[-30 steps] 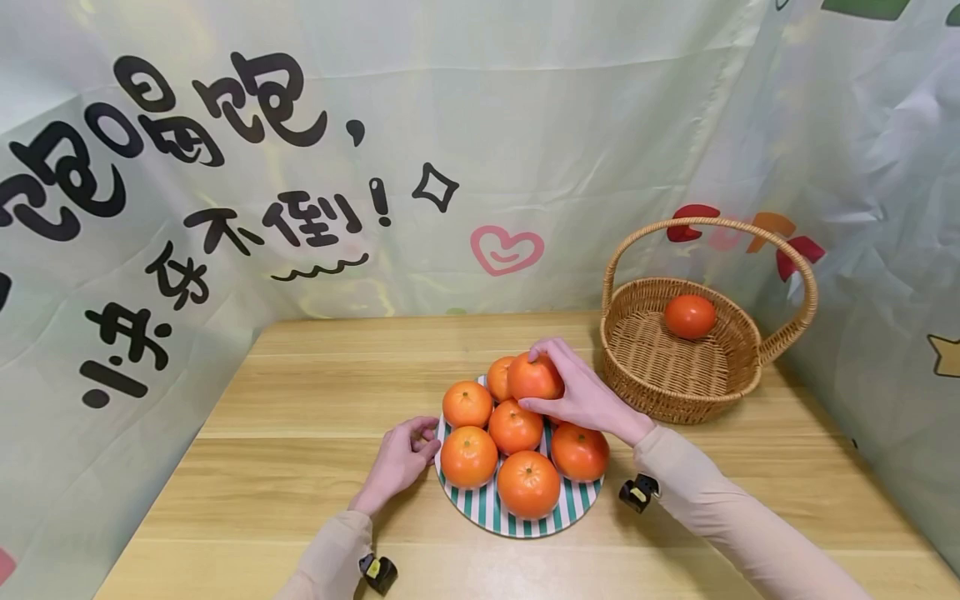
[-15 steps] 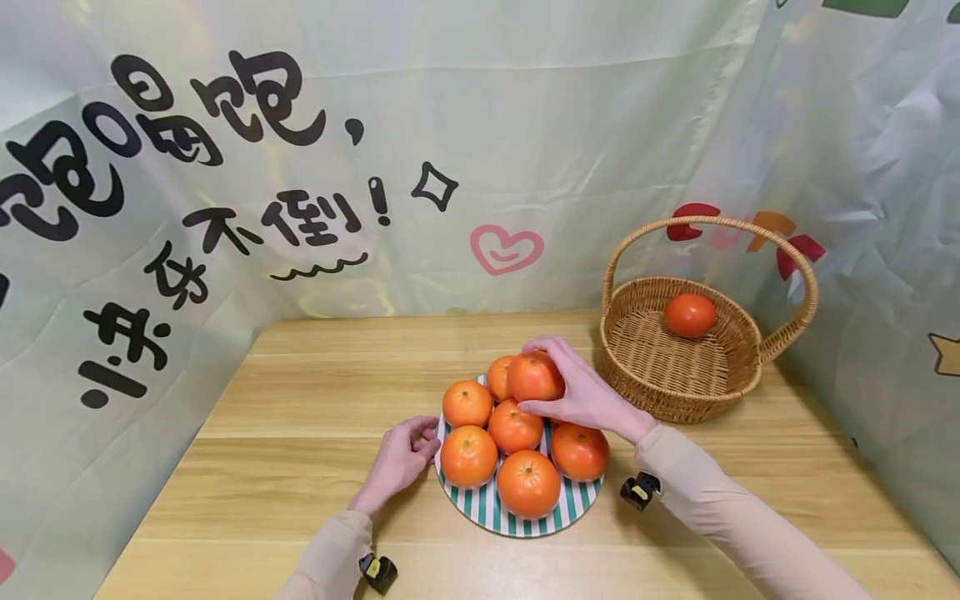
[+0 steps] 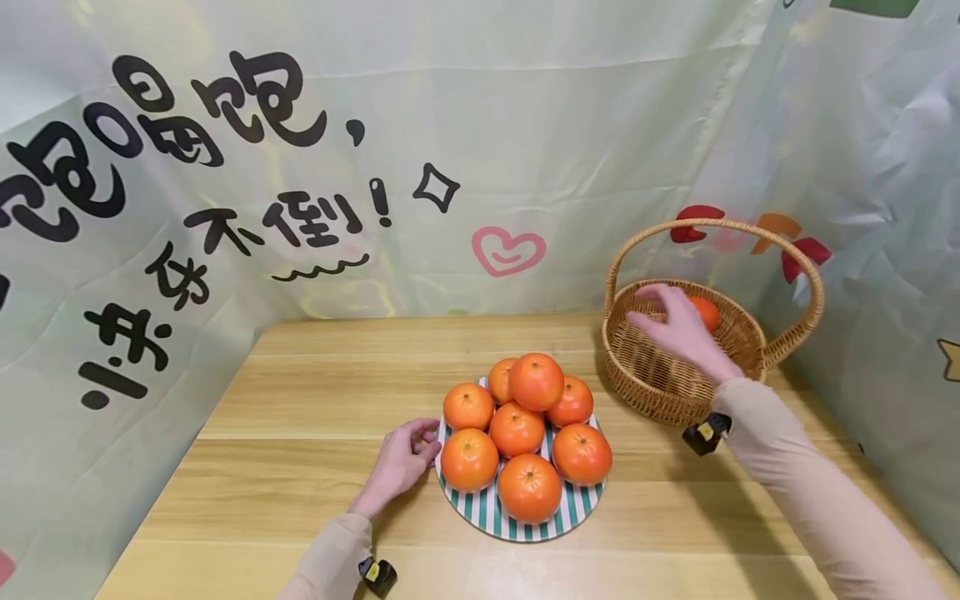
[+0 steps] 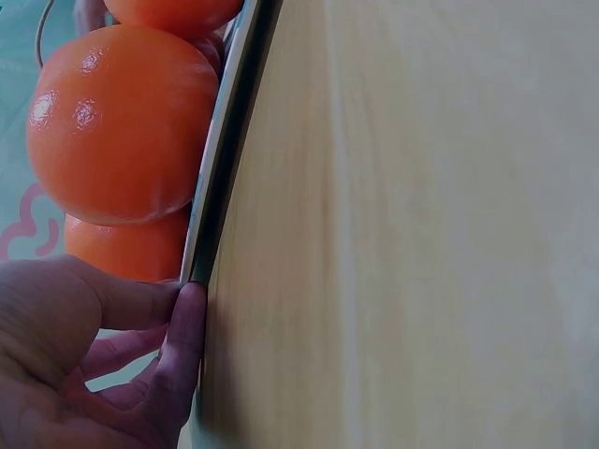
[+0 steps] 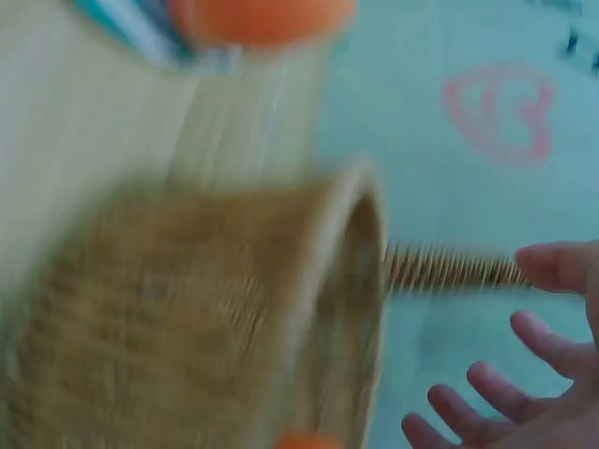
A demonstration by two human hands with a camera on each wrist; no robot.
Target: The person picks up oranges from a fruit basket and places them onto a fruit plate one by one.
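Observation:
In the head view a flat round plate with green and white stripes holds several tangerines. One tangerine sits on top of the others at the back. My left hand pinches the plate's left rim between thumb and index finger, as the left wrist view shows at the plate edge. Over the wicker basket, my right hand has its fingers spread and holds nothing. Behind it, partly hidden, an orange-red fruit lies in the basket.
The basket's tall handle arches above the right hand. A wooden table bears everything. Printed cloth with black lettering and a pink heart hangs along the back and sides.
My right hand has let go of the top tangerine, leaving it on the pile, and has moved right to over the basket. The left hand has stayed at the plate's rim.

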